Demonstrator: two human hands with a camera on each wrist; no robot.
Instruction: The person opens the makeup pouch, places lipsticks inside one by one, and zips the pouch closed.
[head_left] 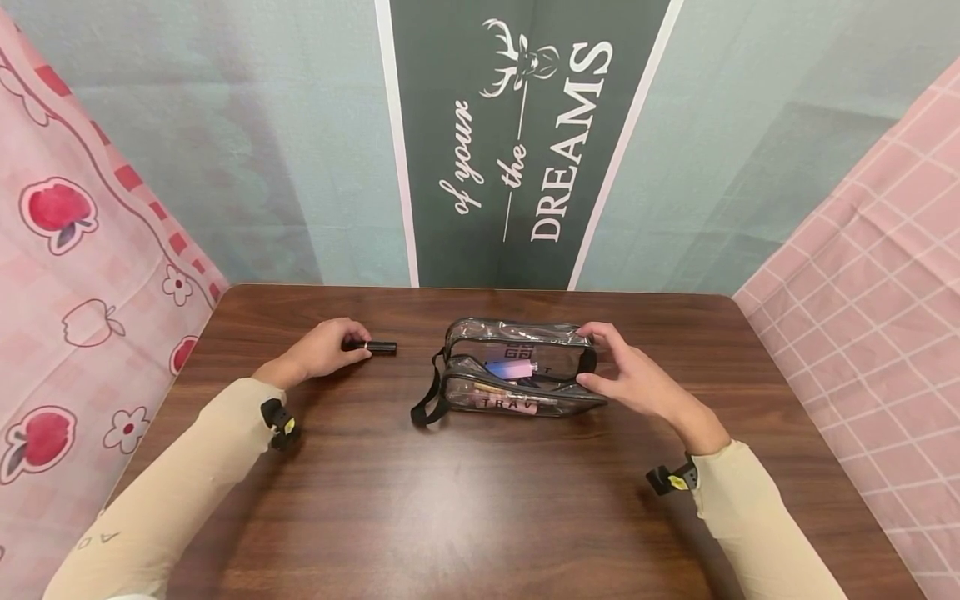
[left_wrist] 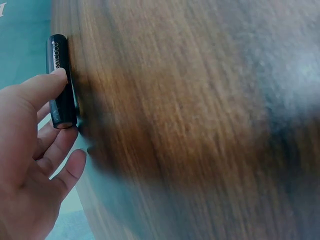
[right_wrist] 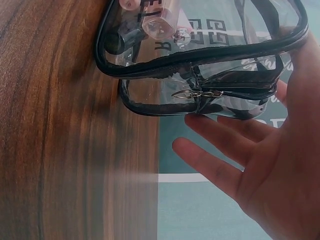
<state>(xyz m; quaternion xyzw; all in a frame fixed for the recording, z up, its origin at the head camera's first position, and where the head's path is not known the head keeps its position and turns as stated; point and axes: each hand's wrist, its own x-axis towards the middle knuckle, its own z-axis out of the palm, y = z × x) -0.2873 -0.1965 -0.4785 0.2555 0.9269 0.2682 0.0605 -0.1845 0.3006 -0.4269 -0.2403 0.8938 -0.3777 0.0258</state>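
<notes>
My left hand pinches a black lipstick tube between thumb and fingers, low over the left back of the table. Pale lettering runs along the lipstick tube in the left wrist view. My right hand grips the right end of a clear toiletry bag with black trim, thumb on the near side and fingers on the far side. The bag gapes at the top. Inside lie a pink-and-blue tube and other small cosmetics. Metal zipper pulls hang at the bag's end.
The brown wooden table bears the bag near its back edge. A black strap loops from the bag's left end. Behind hangs a green curtain with white lettering; pink cloths hang at both sides.
</notes>
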